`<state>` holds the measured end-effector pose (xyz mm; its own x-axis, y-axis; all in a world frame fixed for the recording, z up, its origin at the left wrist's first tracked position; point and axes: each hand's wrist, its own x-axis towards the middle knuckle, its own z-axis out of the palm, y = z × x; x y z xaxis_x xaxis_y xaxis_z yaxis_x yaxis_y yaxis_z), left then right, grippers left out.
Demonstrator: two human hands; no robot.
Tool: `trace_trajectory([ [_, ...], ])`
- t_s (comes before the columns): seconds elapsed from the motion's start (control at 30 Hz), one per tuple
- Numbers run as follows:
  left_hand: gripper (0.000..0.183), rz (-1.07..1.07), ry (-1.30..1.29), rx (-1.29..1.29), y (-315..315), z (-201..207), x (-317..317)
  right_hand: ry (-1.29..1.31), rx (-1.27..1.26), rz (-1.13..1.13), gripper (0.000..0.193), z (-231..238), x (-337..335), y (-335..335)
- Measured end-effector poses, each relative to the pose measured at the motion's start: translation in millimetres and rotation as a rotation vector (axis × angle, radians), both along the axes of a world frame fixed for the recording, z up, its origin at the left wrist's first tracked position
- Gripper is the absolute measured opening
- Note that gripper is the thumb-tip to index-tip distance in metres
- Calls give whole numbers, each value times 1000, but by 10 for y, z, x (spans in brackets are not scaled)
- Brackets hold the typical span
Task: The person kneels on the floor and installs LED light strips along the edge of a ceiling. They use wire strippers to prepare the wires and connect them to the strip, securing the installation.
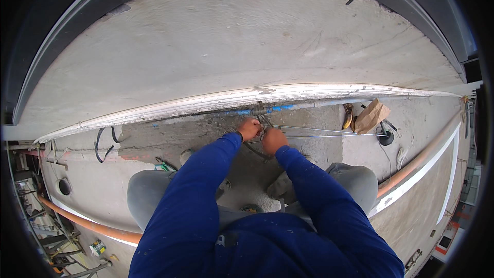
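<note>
Left hand (pixel 249 128) and right hand (pixel 274 140) side by side, both closed around thin wire (pixel 329 133) at its near end, wire running rightward over concrete floor (pixel 309 149), below blue pipe (pixel 272 108), brown paper bag (pixel 371 116) well apart.

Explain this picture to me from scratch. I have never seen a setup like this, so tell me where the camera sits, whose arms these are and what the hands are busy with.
There is no machine here. The one picture comes from a wide fisheye camera worn on a person's head, looking down, so straight edges bend toward the rim. The two arms in blue sleeves coming up from the bottom are the wearer's own, and the grey shapes beside them are their bent knees.

The person squats on a rough concrete floor beside a long white-painted edge. The left hand and right hand meet at a bundle of thin wires that run off to the right, close under a blue-marked pipe. Both hands are closed around the wire ends; whether a small tool is among them is too small to tell.

Further right lie a brown paper bag and a small dark round object.
</note>
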<state>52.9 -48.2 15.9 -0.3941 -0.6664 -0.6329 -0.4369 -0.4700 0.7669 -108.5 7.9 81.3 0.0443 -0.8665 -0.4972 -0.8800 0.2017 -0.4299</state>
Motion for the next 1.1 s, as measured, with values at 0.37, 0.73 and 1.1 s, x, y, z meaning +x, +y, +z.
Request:
trace_trajectory([
  [0.37,60,-333,-626,-693,-149,370,44,-387,-79,-252,28,-140,-21,-73],
  [0.73,34,-415,-692,-453,-581,153,-147,-551,153,-425,32,29,7,-72],
  [1.1,32,-345,-701,-551,-589,38,-168,-675,131,-544,25,158,12,-47],
])
